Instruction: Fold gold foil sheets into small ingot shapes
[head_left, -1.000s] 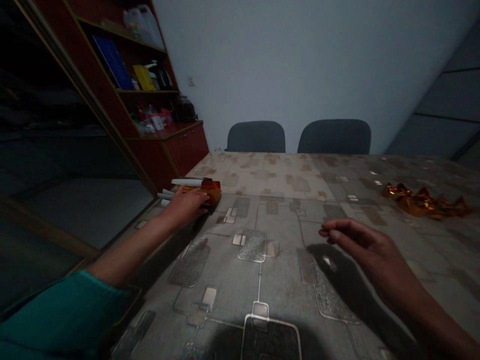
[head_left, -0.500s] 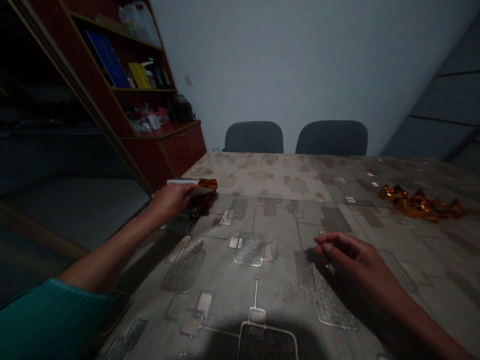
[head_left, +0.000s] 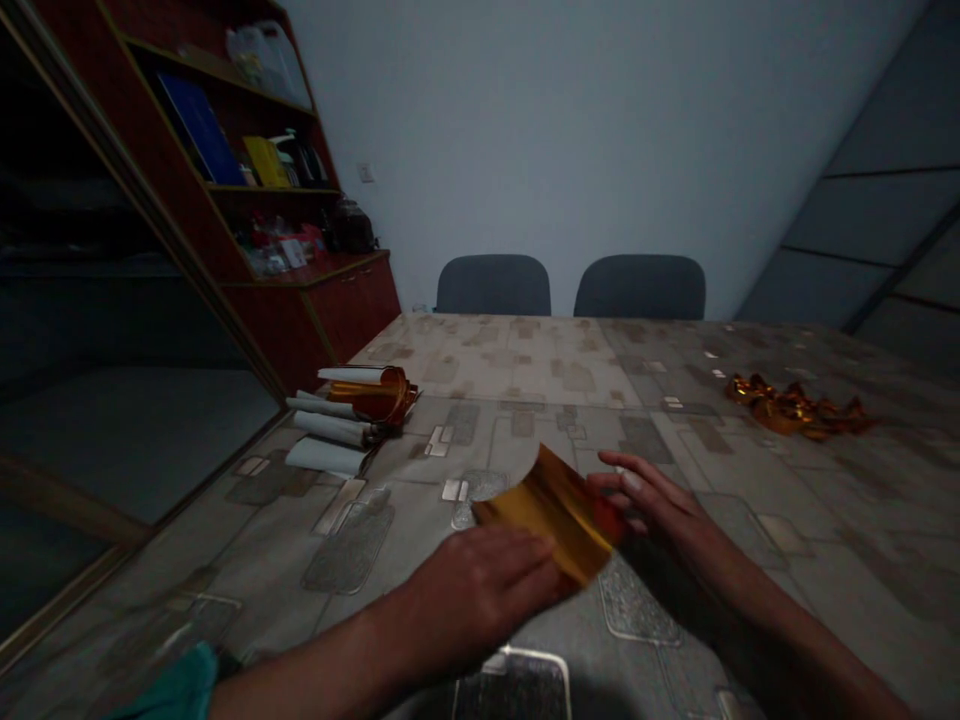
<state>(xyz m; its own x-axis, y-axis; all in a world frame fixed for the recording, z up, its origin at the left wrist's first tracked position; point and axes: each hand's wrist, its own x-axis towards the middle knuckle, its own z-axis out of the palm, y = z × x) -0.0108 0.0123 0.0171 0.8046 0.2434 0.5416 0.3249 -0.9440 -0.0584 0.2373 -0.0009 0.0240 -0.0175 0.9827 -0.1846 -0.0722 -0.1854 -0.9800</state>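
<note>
My left hand (head_left: 487, 580) is closed on a gold foil sheet (head_left: 555, 510), its fingers lying over the near edge. The shiny sheet is slightly curved and held over the table in front of me. At its right edge is my right hand (head_left: 652, 495), index finger stretched out and the other fingers loosely bent; whether they touch the foil is hard to make out. To the left lies a stack of curled foil sheets (head_left: 371, 395), gold inside with pale backs. Folded gold foil pieces (head_left: 795, 405) sit in a row far to the right.
A patterned cloth covers the table (head_left: 517, 370). Two grey chairs (head_left: 495, 285) stand behind it against the wall. At the left rises a red-brown shelf cabinet (head_left: 352, 305) with bottles, bags and boxes.
My left hand has come from the stack at the left to the middle, bringing a gold foil sheet. My right hand stays near its place, now beside the sheet. The view has shifted slightly.
</note>
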